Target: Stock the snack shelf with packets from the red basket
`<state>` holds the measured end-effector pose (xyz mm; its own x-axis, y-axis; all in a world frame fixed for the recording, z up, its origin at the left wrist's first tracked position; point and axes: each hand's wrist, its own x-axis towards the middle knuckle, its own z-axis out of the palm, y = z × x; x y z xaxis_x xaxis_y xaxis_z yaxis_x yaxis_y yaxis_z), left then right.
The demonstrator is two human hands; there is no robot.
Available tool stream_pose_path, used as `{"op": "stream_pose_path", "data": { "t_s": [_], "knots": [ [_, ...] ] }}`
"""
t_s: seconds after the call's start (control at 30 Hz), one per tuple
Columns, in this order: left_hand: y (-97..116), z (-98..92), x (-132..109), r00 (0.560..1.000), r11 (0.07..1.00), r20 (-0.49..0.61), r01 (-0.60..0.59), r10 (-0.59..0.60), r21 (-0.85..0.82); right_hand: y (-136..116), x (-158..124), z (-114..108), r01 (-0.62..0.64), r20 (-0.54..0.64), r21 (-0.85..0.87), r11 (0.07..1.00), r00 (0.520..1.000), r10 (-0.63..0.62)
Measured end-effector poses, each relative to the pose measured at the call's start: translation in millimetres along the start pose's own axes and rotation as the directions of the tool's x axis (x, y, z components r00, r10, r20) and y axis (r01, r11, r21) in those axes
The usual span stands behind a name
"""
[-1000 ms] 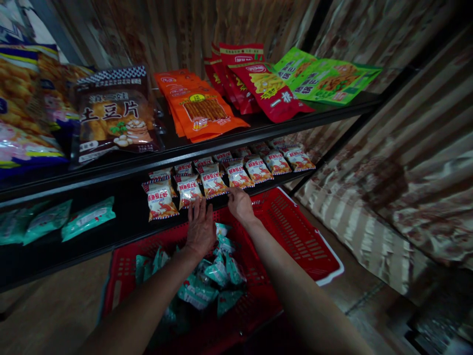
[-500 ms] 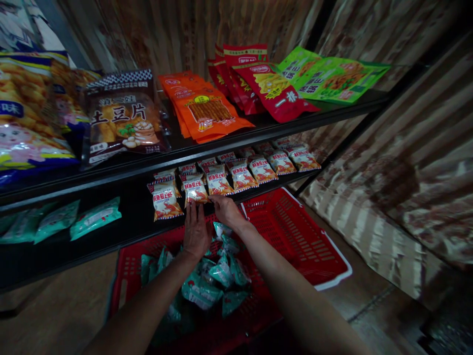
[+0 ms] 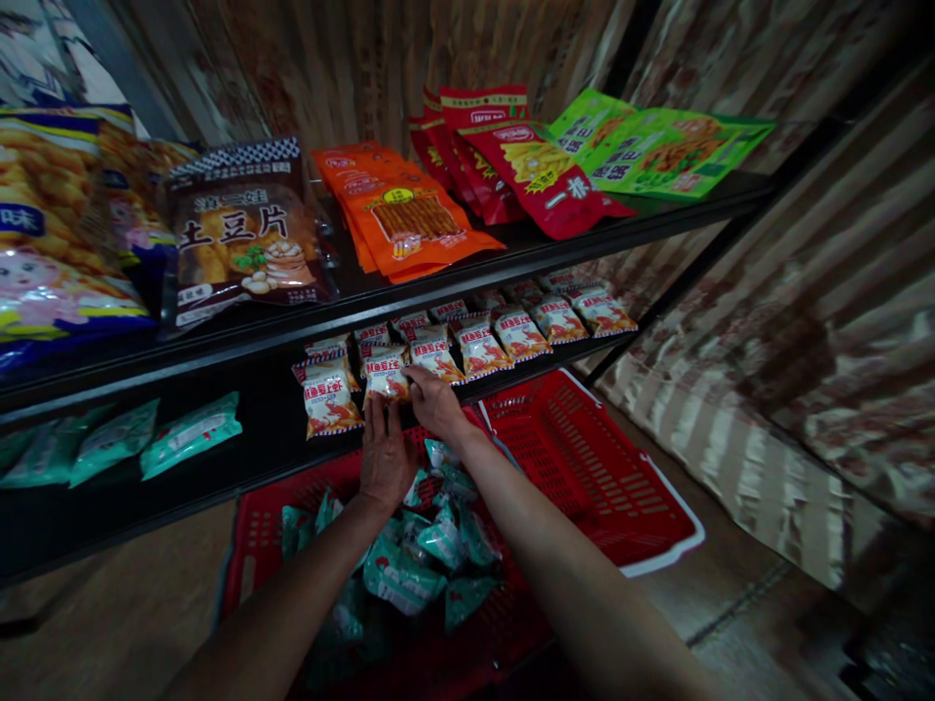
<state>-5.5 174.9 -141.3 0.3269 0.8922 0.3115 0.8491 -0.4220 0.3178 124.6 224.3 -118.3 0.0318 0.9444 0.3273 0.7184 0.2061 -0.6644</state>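
A small white-and-orange snack packet (image 3: 385, 373) lies at the front of the lower shelf, in a row of similar packets (image 3: 478, 347). At its lower edge, my left hand (image 3: 386, 460) rests with fingers stretched out and touching it. My right hand (image 3: 433, 399) is closed at the packet's right edge, its index finger and thumb against it; the other fingers are curled and partly hidden. Just left is another such packet (image 3: 330, 397). Under my forearms stands a red shopping basket (image 3: 252, 526) with several teal snack packets (image 3: 401, 574) inside.
A second red basket section with a white rim (image 3: 584, 477) is on the right. Upper shelf (image 3: 270, 326) holds brown potato-chip bags (image 3: 248, 224), orange bags (image 3: 409, 214), red bags (image 3: 541, 180) and green bags (image 3: 664, 156). Teal packets (image 3: 191, 433) lie on the lower shelf's left.
My right hand has shifted slightly up and left along the packet's right edge. My left hand stays at its lower edge, and the view has moved a little.
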Motion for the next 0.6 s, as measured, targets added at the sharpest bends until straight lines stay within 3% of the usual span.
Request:
{"op": "stream_pose_path", "data": {
  "t_s": [0.27, 0.5, 0.6],
  "knots": [
    [-9, 5.4, -1, 0.998, 0.998, -0.039, -0.045, 0.043, -0.054, -18, 34, 15, -0.200, 0.076, 0.143, 0.969, 0.979, 0.190],
    [-16, 13.4, 2, 0.994, 0.995, -0.077, -0.082, 0.077, -0.061, -25, 41, 20, -0.195, 0.110, 0.104, 0.975, 0.977, 0.184],
    [-16, 13.3, 2, 0.993, 0.995, -0.087, -0.080, 0.075, -0.055, -24, 39, 20, -0.183, 0.064, 0.046, 0.982, 0.982, 0.180]
  ]
}}
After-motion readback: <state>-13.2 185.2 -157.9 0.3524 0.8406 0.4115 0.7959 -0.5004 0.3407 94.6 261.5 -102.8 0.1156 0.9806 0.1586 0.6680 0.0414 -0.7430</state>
